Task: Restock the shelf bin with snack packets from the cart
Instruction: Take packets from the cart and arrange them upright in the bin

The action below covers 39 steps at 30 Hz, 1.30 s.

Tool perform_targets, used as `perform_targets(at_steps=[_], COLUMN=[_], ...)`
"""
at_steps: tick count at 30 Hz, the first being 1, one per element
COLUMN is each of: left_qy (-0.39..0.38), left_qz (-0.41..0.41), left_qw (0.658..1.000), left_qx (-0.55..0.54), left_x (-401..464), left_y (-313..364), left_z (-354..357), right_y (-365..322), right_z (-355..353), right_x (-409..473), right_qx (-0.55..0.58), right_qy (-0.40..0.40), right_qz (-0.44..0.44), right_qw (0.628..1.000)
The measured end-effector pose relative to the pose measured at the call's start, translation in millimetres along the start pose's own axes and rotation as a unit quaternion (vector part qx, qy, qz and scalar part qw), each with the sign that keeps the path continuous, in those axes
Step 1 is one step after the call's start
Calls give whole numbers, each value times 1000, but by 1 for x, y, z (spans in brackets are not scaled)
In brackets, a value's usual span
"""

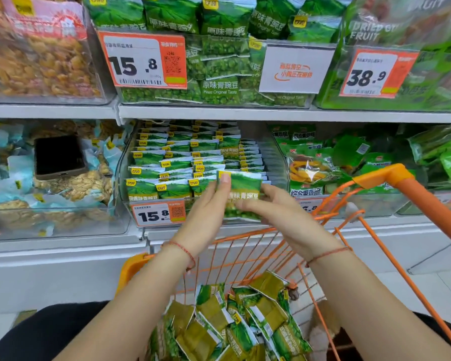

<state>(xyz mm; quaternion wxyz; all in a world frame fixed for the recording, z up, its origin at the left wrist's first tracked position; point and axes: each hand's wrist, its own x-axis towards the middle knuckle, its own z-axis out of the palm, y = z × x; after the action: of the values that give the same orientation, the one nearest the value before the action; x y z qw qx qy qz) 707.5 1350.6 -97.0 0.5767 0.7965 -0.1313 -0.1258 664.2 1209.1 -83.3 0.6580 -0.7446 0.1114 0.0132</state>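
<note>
Green foil is showing between both hands: a packet [241, 195] is being held upright just in front of the bin [276, 162], at its front right corner. The left hand [208, 212] is pinching the packet's left edge, its fingers lying nearly straight up the face. The right hand [274, 207] is gripping the right side, fingers curled across the lower front. Rows of matching packets are standing in the bin. More are lying loose in the orange cart [391, 178] below.
</note>
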Motion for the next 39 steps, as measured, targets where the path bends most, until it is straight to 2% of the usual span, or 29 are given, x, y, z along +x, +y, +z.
perform_targets(at_steps=[2,4,6,8,12,21,25,34,39], left_qy=[57,117,123,128,171,203,207,214,216], left_qz=[89,154,140,133,151,161,162,165,168], left_qw=[983,927,889,871,866,876,877,876,877], left_qx=[149,321,417,456,444,406,402,400,395], left_x=[23,47,61,69,77,81,81,83,83], left_y=[-4,-19,-37,-54,-65,-66,-66,-67,-67], left_z=[-10,-21,-26,-26,-22,-22,-20,-19,-19], right_y=[0,0,-2,-4,0,10,17,2,0], right_z=[-4,-10,-14,-14,-18,1,8,21,28], right_x=[28,51,72,92,123,161,166,168,156], right_qx=[-9,-30,-30,-38,-59,-83,-64,-96,-76], right_qy=[52,79,102,114,115,121,186,147,184], right_qz=[-13,-11,-16,-10,-10,30,24,101,72], right_qw=[999,996,994,993,992,989,980,979,977])
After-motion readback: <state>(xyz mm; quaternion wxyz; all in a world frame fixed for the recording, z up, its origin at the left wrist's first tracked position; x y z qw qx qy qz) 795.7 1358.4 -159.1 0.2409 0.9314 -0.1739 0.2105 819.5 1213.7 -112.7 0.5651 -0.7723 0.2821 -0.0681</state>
